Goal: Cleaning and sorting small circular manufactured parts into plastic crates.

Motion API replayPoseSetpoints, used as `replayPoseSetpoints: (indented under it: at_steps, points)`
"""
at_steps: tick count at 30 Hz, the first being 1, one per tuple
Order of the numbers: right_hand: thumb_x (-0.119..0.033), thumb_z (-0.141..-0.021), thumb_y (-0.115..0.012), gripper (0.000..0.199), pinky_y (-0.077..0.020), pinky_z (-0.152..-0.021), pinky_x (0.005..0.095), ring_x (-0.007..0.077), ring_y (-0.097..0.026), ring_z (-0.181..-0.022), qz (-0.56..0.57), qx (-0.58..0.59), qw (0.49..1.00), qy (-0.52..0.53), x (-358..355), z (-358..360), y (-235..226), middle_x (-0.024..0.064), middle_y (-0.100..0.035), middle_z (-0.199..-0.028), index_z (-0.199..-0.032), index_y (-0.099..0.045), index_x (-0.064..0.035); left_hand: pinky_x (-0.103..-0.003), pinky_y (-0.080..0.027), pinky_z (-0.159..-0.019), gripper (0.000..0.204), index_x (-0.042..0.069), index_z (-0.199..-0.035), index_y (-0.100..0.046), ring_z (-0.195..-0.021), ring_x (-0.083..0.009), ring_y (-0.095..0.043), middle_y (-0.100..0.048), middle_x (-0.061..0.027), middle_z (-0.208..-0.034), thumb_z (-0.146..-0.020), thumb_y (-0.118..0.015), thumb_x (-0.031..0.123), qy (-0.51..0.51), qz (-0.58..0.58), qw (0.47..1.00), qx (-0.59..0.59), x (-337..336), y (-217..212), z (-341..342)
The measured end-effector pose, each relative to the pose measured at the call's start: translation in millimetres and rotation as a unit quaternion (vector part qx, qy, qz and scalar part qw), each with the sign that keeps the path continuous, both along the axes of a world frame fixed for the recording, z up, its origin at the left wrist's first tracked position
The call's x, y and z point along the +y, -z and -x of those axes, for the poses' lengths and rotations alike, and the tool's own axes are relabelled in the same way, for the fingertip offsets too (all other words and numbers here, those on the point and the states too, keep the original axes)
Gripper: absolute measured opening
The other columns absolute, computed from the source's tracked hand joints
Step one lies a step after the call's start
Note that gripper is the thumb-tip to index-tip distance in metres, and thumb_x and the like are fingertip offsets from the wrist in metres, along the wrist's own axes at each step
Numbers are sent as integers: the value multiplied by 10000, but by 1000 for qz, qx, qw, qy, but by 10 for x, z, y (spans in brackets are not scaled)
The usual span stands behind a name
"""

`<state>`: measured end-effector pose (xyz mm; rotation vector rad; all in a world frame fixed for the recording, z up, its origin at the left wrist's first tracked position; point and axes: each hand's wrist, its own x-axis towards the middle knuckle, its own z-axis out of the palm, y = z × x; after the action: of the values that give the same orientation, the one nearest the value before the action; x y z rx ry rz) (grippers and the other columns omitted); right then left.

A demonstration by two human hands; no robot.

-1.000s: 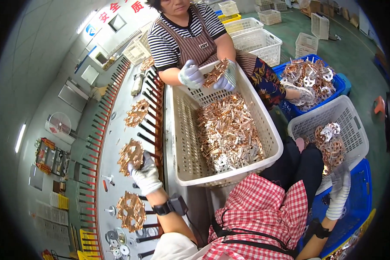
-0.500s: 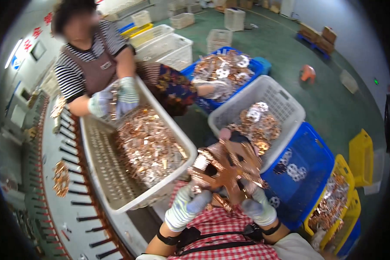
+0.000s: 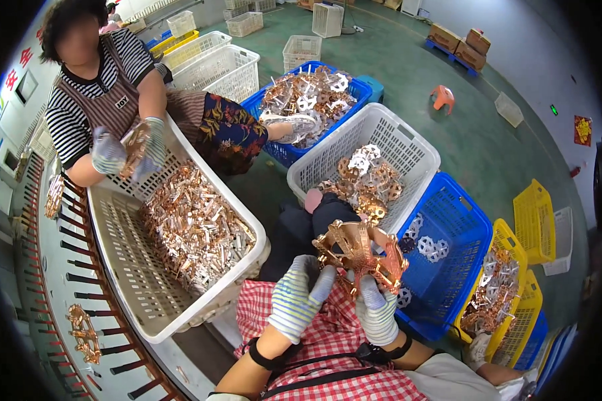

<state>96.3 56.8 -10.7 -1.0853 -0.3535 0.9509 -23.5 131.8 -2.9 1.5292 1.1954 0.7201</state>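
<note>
A copper-coloured, round, spoked metal part [image 3: 362, 250] is tilted up in front of my lap. My gloved right hand [image 3: 377, 313] grips its lower edge, thumb against the metal. Beside its lower left edge, my gloved left hand [image 3: 297, 301] has its fingers apart; whether a fingertip touches the part is hard to tell. Beyond the part, a grey-white basket [image 3: 427, 155] holds more copper and silver spoked pieces [image 3: 370, 180]. To the left, a large white crate [image 3: 237, 286] contains a heap of small copper-coloured offcuts [image 3: 192, 224].
A blue crate [image 3: 471, 250] with a few silver spoked discs [image 3: 433, 248] stands at my right, beside yellow crates [image 3: 535, 217]. Across the white crate, a gloved co-worker [image 3: 114, 100] handles a copper piece. A rack with dark prongs [image 3: 104, 295] runs along the left.
My left hand has come off the metal part, which my right hand still holds and has turned. The view has shifted, and the co-worker's hands have moved lower with a copper piece.
</note>
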Motion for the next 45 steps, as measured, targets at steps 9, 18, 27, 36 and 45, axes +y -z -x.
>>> replayPoseSetpoints:
  at_steps: [9,18,27,36,45]
  points:
    - [-74,-808,-666,407,-492,-822,286,145,-577,-936,9,-80,996,-45,88,-115,194,69,-583,-1072,-1174,-499,-16,-347,-459,-592,119,1,-936,-559,-616,-267,-569,-579,-139,-725,-903,-514,106,-86,-145,984,-64,219,27,-9]
    - [-105,-765,-701,396,-497,-770,332,268,-621,-905,24,-562,820,-105,73,-190,165,107,-621,-1021,-1143,-592,-54,-266,-424,-578,246,17,-921,-570,-625,-133,-551,-551,-39,-680,-950,-496,250,-105,58,973,-199,264,314,-120]
    - [-39,-754,-723,391,-502,-789,301,197,-631,-880,40,-219,975,-27,60,-99,161,87,-637,-1032,-1120,-587,-22,-196,-374,-432,255,95,-873,-529,-476,-46,-420,-493,30,-623,-930,-535,344,-120,322,879,-330,251,-36,-271]
    - [-151,-803,-715,320,-499,-719,291,150,-622,-801,71,-310,948,23,62,-570,415,59,-663,-922,-1072,-600,-21,-266,-482,-645,161,-2,-960,-525,-697,-128,-586,-602,-73,-825,-951,-448,139,-21,187,943,-274,125,83,-161]
    - [-52,-770,-671,388,-501,-794,316,275,-631,-916,38,-523,849,-55,24,-206,266,117,-640,-1047,-1151,-600,-30,-357,-486,-583,239,-30,-1058,-550,-716,-309,-607,-579,-177,-892,-822,-517,-46,-5,-415,904,104,345,318,-227]
